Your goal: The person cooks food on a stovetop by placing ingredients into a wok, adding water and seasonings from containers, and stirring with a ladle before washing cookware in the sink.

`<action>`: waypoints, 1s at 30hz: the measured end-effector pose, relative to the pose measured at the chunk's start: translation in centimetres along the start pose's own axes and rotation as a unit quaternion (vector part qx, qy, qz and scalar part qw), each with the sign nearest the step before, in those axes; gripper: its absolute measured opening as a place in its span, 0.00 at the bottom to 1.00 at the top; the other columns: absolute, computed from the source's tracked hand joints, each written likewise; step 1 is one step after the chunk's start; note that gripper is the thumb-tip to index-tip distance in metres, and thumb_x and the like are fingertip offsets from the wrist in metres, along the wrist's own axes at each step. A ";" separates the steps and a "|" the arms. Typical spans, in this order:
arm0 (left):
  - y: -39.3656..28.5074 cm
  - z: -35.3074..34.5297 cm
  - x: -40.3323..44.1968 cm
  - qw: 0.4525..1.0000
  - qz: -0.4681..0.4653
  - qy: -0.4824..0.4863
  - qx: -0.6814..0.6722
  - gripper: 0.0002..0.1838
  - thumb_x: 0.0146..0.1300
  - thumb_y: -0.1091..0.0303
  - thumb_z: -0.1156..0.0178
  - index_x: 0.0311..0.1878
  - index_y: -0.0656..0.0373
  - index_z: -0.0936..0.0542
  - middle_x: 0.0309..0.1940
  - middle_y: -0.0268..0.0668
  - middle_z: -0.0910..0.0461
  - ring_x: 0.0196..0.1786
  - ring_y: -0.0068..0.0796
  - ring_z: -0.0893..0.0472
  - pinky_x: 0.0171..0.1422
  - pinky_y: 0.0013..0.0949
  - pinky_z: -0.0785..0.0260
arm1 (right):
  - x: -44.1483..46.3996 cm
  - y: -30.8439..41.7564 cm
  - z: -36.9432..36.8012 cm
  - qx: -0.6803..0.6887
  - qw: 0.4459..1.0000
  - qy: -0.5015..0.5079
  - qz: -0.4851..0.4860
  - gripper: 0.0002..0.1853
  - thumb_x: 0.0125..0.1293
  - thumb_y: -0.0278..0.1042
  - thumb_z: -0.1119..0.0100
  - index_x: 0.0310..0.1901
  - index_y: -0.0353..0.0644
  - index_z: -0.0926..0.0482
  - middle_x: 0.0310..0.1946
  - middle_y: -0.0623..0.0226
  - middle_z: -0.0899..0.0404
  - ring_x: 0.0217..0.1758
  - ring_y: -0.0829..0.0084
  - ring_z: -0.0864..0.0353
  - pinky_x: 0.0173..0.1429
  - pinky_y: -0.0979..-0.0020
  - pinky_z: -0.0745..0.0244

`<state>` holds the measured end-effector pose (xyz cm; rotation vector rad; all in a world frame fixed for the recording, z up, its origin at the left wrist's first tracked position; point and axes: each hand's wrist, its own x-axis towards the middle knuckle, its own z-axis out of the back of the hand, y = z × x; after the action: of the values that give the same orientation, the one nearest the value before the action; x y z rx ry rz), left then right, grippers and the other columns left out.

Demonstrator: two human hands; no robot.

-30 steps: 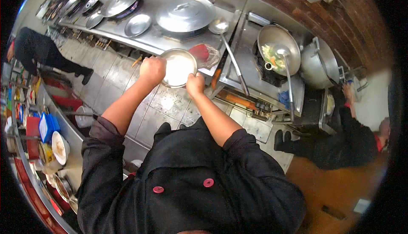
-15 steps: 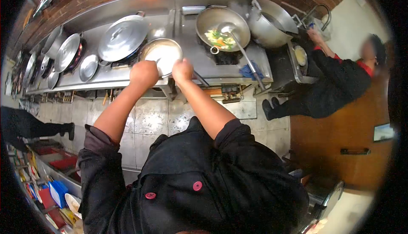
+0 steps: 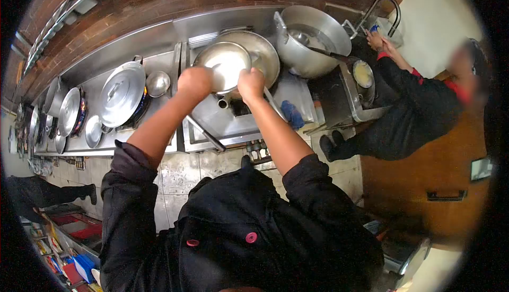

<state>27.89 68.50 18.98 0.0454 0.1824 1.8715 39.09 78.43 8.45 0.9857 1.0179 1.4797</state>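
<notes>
My left hand [image 3: 195, 85] and my right hand [image 3: 251, 84] are both closed on the near rim of a round metal bowl [image 3: 225, 61], one on each side. Glare whitens its inside, so any contents cannot be made out. The bowl is over the left part of a large wok [image 3: 266, 48] and hides much of it, including the food inside. From under my right wrist a ladle handle [image 3: 273, 103] slants out. The wok's short hollow handle [image 3: 223, 103] sticks out below the bowl. Left of it, a long dark-ended handle [image 3: 207, 133] lies across the stove edge.
A big pot [image 3: 310, 58] stands right of the wok, beside a blue cloth [image 3: 292, 114]. Lidded pans [image 3: 123, 93] and a small metal bowl [image 3: 158, 83] sit to the left, with flames showing. At the right, a co-worker [image 3: 413, 96] reaches toward a tap [image 3: 389, 5].
Both hands have carried the metal bowl from the stove's front edge up and right, over the wok. The vegetables in the wok have gone out of sight behind it. My view has shifted too.
</notes>
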 end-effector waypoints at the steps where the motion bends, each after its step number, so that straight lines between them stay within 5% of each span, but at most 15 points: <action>1: -1.3 -0.4 1.1 0.999 0.013 0.038 -0.019 0.11 0.57 0.68 0.49 0.36 0.60 0.18 0.37 0.46 0.18 0.40 0.43 0.17 0.43 0.41 0.24 | 1.2 -0.4 0.4 0.000 1.000 -0.004 0.009 0.12 0.52 0.31 0.53 0.28 0.27 0.26 0.25 0.46 0.23 0.27 0.58 0.23 0.37 0.60 0.30; 7: -5.5 0.7 4.2 0.997 0.003 0.067 -0.048 0.11 0.57 0.69 0.48 0.39 0.58 0.18 0.38 0.44 0.19 0.42 0.43 0.18 0.45 0.41 0.25 | 3.9 1.3 4.5 0.047 0.995 0.012 -0.085 0.15 0.53 0.33 0.52 0.29 0.26 0.26 0.29 0.35 0.25 0.37 0.43 0.24 0.45 0.57 0.32; 9: -5.9 2.5 4.7 0.999 -0.022 0.016 -0.032 0.11 0.56 0.69 0.48 0.37 0.58 0.18 0.37 0.44 0.19 0.40 0.43 0.18 0.43 0.43 0.24 | 5.3 -0.5 4.6 -0.086 0.996 -0.002 -0.002 0.16 0.52 0.35 0.52 0.28 0.25 0.26 0.30 0.34 0.25 0.38 0.41 0.25 0.47 0.55 0.32; 17: -5.4 -1.7 9.4 0.998 -0.061 0.014 0.008 0.11 0.57 0.67 0.49 0.36 0.57 0.18 0.35 0.45 0.18 0.38 0.42 0.17 0.42 0.42 0.24 | 6.9 -2.7 5.7 -0.152 0.988 -0.012 -0.030 0.18 0.53 0.37 0.52 0.33 0.26 0.22 0.34 0.36 0.24 0.40 0.40 0.24 0.50 0.53 0.30; 23: -6.0 -1.0 9.1 0.991 -0.126 0.028 -0.025 0.11 0.55 0.67 0.48 0.35 0.59 0.18 0.35 0.45 0.18 0.38 0.43 0.17 0.43 0.42 0.24 | 7.9 -5.4 5.8 -0.079 0.996 -0.018 -0.047 0.16 0.52 0.35 0.51 0.30 0.25 0.23 0.32 0.35 0.24 0.39 0.39 0.24 0.48 0.52 0.31; 25: -5.4 -0.3 9.7 0.996 -0.081 0.020 -0.033 0.11 0.54 0.67 0.48 0.34 0.59 0.18 0.35 0.45 0.18 0.37 0.44 0.17 0.42 0.43 0.24 | 7.8 -4.6 6.6 -0.058 0.996 -0.015 -0.067 0.16 0.52 0.35 0.51 0.30 0.26 0.24 0.32 0.35 0.25 0.38 0.39 0.25 0.48 0.52 0.31; 30: -4.2 -0.6 10.9 0.996 -0.084 0.010 -0.034 0.12 0.56 0.68 0.49 0.37 0.58 0.18 0.36 0.44 0.18 0.39 0.42 0.17 0.42 0.42 0.25 | 7.9 -3.0 8.2 -0.170 0.985 -0.017 -0.027 0.16 0.53 0.36 0.51 0.30 0.27 0.24 0.32 0.35 0.24 0.39 0.41 0.24 0.49 0.53 0.31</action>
<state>28.49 80.05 17.06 -0.0340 0.1327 1.7088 46.78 87.33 8.56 0.7298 0.7287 1.5238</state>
